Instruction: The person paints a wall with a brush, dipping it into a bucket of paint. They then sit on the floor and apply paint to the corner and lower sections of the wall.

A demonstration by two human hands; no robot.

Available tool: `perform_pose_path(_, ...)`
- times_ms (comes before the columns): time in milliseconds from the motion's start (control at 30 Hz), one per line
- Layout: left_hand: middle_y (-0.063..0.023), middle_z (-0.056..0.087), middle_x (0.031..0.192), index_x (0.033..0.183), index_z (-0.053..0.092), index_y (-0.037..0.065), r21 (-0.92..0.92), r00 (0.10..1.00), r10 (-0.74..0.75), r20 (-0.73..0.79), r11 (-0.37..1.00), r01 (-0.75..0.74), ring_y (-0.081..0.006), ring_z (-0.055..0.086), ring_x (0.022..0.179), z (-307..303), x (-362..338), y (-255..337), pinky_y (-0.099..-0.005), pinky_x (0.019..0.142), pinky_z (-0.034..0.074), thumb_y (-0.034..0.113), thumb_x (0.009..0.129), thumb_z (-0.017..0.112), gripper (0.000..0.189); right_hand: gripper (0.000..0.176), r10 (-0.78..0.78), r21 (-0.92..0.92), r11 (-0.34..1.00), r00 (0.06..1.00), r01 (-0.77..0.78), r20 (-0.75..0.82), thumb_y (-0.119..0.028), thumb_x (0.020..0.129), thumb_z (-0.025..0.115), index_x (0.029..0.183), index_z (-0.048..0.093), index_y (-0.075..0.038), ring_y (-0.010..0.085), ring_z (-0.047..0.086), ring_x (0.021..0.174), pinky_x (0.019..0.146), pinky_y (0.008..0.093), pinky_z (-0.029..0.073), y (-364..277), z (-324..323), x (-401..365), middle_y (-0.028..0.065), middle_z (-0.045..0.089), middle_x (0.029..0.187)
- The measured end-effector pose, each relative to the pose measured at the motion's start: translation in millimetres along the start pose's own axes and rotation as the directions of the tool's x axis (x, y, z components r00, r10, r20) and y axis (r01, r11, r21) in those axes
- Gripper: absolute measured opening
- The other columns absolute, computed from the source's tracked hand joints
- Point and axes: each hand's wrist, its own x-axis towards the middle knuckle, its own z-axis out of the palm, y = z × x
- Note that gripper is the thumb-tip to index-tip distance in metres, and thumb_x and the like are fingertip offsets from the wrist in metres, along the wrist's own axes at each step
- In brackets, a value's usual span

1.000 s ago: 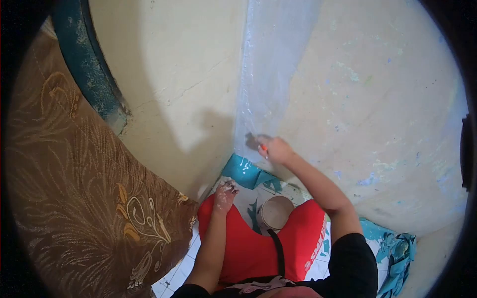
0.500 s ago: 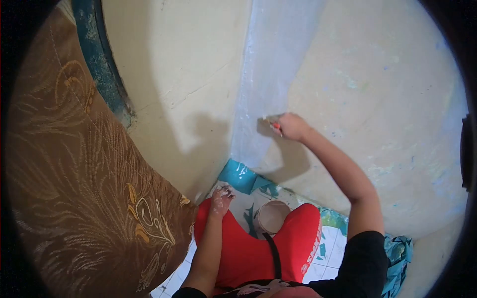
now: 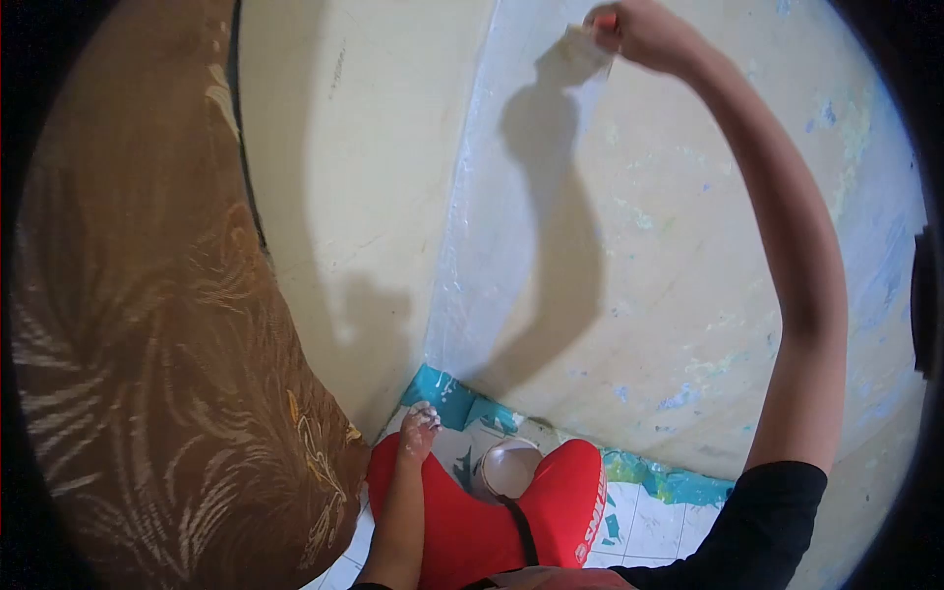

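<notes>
High on the wall at the top of the view, my right hand (image 3: 649, 37) is closed around a paintbrush (image 3: 582, 33) with a red-orange handle. The brush head is at the wall, by the right side of a whitish painted strip (image 3: 482, 211) that runs down along the corner. Whether the bristles touch the wall is hard to tell. My left hand (image 3: 420, 429), smeared with white, rests near my left knee with its fingers curled in. Anything inside those fingers is hidden. Between my knees stands a round bucket (image 3: 511, 470) with pale paint in it.
A brown patterned curtain (image 3: 167, 374) hangs along the left side. Teal sheeting (image 3: 678, 486) edges the wall base, with torn teal scraps on the white tiled floor (image 3: 644, 526). My arm casts a shadow across the bare wall (image 3: 708, 265).
My right hand has moved up the wall with the paintbrush, and my arm is stretched further. The view has shifted somewhat. My left hand stays by the knee.
</notes>
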Motion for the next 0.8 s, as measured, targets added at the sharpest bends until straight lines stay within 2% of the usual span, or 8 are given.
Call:
perform_pose_path(100, -0.0054, 0.057, 0.081, 0.098, 0.054, 0.009, 0.026, 0.999, -0.010, -0.040, 1.000, 0.011, -0.0203, 0.056, 0.072, -1.2, 0.3, 1.3, -0.0332, 0.062, 0.046, 0.004, 0.076, 0.055, 0.023, 0.010, 0.114, -0.219, 0.968, 0.991, -0.126, -0.064, -0.007, 0.074, 0.054, 0.070, 0.062, -0.004, 0.0242, 0.055, 0.062, 0.058, 0.0368, 0.044, 3.1, -58.5, 32.9, 0.0129, 0.063, 0.071)
perform_pose_path(233, -0.0053, 0.057, 0.081, 0.097, 0.054, 0.010, 0.049, 0.998, -0.003, -0.058, 0.999, 0.006, -0.0201, 0.056, 0.072, 1.6, -5.3, 2.3, -0.0334, 0.062, 0.046, 0.005, 0.076, 0.055, 0.022, 0.013, -0.276, -0.473, 0.878, 0.879, 0.067, -0.388, -0.008, 0.078, 0.052, 0.073, 0.062, -0.002, 0.0323, 0.059, 0.070, 0.062, 0.0396, 0.049, 52.9, -76.7, 65.8, 0.0160, 0.063, 0.075)
perform_pose_path(300, -0.0053, 0.057, 0.081, 0.097, 0.054, 0.011, 0.055, 0.999, 0.020, -0.045, 0.998, -0.017, -0.0203, 0.055, 0.071, -1.6, -5.2, 2.4, -0.0339, 0.062, 0.046, 0.006, 0.077, 0.054, 0.020, 0.015, -0.103, -0.606, 0.786, 0.940, -0.124, -0.326, -0.009, 0.081, 0.050, 0.078, 0.062, -0.001, 0.0330, 0.061, 0.076, 0.066, 0.0413, 0.051, 52.6, -84.6, 66.5, 0.0179, 0.063, 0.080)
perform_pose_path(367, -0.0055, 0.057, 0.081, 0.098, 0.054, 0.011, 0.050, 0.999, 0.013, -0.049, 0.999, -0.010, -0.0206, 0.055, 0.071, -4.2, -3.8, 2.3, -0.0343, 0.062, 0.046, 0.007, 0.078, 0.054, 0.020, 0.017, 0.208, -0.397, 0.863, 0.936, -0.312, -0.283, -0.010, 0.084, 0.047, 0.081, 0.061, -0.001, 0.0338, 0.062, 0.080, 0.066, 0.0428, 0.051, 46.1, -74.9, 56.0, 0.0188, 0.062, 0.085)
perform_pose_path(500, -0.0060, 0.058, 0.081, 0.099, 0.054, 0.011, 0.021, 0.998, -0.022, -0.061, 0.999, 0.023, -0.0216, 0.055, 0.071, -1.2, -4.0, 4.2, -0.0350, 0.062, 0.045, 0.009, 0.080, 0.052, 0.019, 0.022, -0.289, -0.654, 0.750, 0.937, 0.096, -0.194, -0.014, 0.080, 0.053, 0.095, 0.058, 0.001, 0.0323, 0.062, 0.072, 0.061, 0.0423, 0.050, 102.7, 16.5, 40.3, 0.0177, 0.061, 0.073)
perform_pose_path(567, -0.0072, 0.057, 0.081, 0.097, 0.054, 0.010, 0.006, 0.998, -0.026, -0.055, 1.000, 0.026, -0.0221, 0.055, 0.070, -0.2, -1.0, 3.9, -0.0349, 0.062, 0.045, 0.006, 0.079, 0.052, 0.019, 0.022, -0.198, -0.411, 0.907, 0.952, 0.089, -0.233, -0.016, 0.083, 0.049, 0.095, 0.052, 0.001, 0.0328, 0.062, 0.069, 0.058, 0.0437, 0.051, 72.1, 52.1, 11.2, 0.0175, 0.059, 0.071)
perform_pose_path(633, -0.0085, 0.057, 0.081, 0.097, 0.055, 0.008, 0.015, 0.993, -0.027, -0.111, 0.999, 0.029, -0.0225, 0.055, 0.070, 2.9, -3.8, 4.5, -0.0351, 0.063, 0.046, 0.004, 0.078, 0.054, 0.019, 0.020, 0.124, -0.216, 0.967, 0.991, -0.133, -0.052, -0.019, 0.082, 0.052, 0.087, 0.054, 0.000, 0.0350, 0.063, 0.073, 0.066, 0.0448, 0.051, 9.1, 66.4, -28.0, 0.0194, 0.063, 0.078)
perform_pose_path(800, -0.0093, 0.057, 0.082, 0.097, 0.054, 0.006, -0.024, 0.998, -0.035, -0.042, 0.999, 0.034, -0.0231, 0.055, 0.072, 6.2, -8.5, 6.5, -0.0358, 0.064, 0.046, 0.004, 0.078, 0.055, 0.020, 0.022, -0.087, -0.158, 0.981, 0.987, 0.108, 0.138, -0.015, 0.080, 0.051, 0.087, 0.050, 0.006, 0.0288, 0.065, 0.062, 0.051, 0.0388, 0.053, -64.9, 170.0, -128.0, 0.0166, 0.060, 0.074)
